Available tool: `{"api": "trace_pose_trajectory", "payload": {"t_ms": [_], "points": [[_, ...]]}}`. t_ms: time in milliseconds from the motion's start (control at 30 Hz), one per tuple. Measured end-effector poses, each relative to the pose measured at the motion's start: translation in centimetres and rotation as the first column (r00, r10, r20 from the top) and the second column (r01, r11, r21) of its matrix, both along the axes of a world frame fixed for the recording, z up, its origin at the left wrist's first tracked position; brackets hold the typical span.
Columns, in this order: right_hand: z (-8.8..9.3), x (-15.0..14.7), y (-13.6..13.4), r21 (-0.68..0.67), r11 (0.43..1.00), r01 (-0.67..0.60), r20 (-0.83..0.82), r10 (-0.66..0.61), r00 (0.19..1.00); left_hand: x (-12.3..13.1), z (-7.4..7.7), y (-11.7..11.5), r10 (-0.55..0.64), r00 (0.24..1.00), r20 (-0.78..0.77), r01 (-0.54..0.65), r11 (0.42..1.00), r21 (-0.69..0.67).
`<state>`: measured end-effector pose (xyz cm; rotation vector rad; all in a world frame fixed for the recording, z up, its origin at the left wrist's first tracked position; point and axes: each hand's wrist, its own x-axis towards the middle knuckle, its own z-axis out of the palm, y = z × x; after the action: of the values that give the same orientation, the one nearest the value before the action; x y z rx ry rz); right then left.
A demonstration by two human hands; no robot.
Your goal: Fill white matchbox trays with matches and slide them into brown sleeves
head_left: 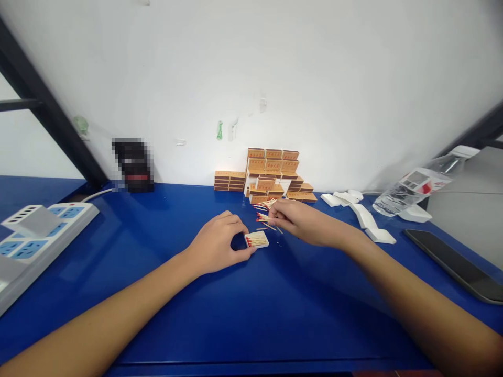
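Note:
My left hand (220, 242) steadies a white matchbox tray (266, 242) on the blue table, thumb on its near side and fingers at its far left corner. Red-tipped matches (257, 239) lie side by side inside the tray. Just beyond it, my right hand (293, 220) pinches a few matches (262, 217), their red heads pointing left. Loose matches (269, 226) are scattered on the table beneath that hand, and a small heap of matches (267, 204) lies behind it. Stacked matchboxes (273, 167) with orange labels stand against the wall.
A white power strip (74, 220) lies at the left, with a pixelated dark object (135, 167) by the wall. On the right are white folded paper pieces (363, 215), a tilted clear bottle (416, 186) and a dark phone (451, 262). The blue table (220, 319) extends toward me.

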<state>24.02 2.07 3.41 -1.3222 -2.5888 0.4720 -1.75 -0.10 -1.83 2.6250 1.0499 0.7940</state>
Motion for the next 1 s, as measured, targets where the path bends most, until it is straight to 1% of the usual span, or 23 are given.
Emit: {"api": "trace_pose_trajectory", "payload": {"t_ms": [67,167,233,300,367,433,533,600,667,733,867,1000], "points": [[-0.1,-0.5,-1.0,0.018,0.999,-0.033,0.003,0.033,0.999,0.0,0.0,0.0,-0.011,1.0,0.004,0.011,1.0,0.009],[-0.6,-1.7,-2.0,0.029,0.998,-0.061,0.065,0.059,0.996,0.0,0.0,0.1,-0.018,1.0,-0.005,0.018,1.0,0.014],[-1.0,-2.3,-2.3,0.035,0.996,-0.077,0.094,0.074,0.993,0.0,0.0,0.1,-0.012,1.0,-0.011,0.012,1.0,0.008],[-1.2,-2.4,-2.3,0.041,0.995,-0.095,0.086,0.091,0.992,0.0,0.1,0.1,-0.007,1.0,-0.011,0.007,1.0,0.002],[-1.1,-1.9,-2.3,0.06,0.993,-0.098,0.044,0.095,0.994,0.1,0.1,0.1,-0.008,1.0,-0.005,0.008,1.0,0.0],[-1.1,-1.0,-2.2,0.069,0.995,-0.065,0.002,0.065,0.998,0.1,0.1,0.0,-0.012,1.0,0.001,0.012,1.0,-0.001],[-1.4,0.5,-2.1,0.007,1.0,-0.016,-0.009,0.016,1.0,0.1,0.1,0.0,-0.023,1.0,0.009,0.023,1.0,-0.002],[-1.8,1.0,-2.0,-0.042,0.998,-0.037,0.005,0.037,0.999,0.1,0.0,0.0,-0.027,0.999,0.017,0.028,1.0,-0.007],[-2.2,1.1,-1.9,-0.053,0.996,-0.074,0.001,0.074,0.997,0.1,0.0,0.0,-0.029,0.999,0.027,0.029,0.999,-0.015],[-2.3,0.9,-1.9,-0.034,0.996,-0.088,-0.022,0.087,0.996,0.1,0.1,0.1,-0.03,0.999,0.028,0.031,0.999,-0.022],[-2.0,0.0,-2.5,0.055,0.997,-0.056,-0.067,0.059,0.996,0.2,0.1,0.0,-0.041,0.999,0.027,0.041,0.999,-0.019],[-2.1,-1.1,-3.4,0.136,0.988,-0.074,-0.033,0.079,0.996,0.3,0.0,-0.1,-0.073,0.996,0.041,0.073,0.997,0.002]]}}
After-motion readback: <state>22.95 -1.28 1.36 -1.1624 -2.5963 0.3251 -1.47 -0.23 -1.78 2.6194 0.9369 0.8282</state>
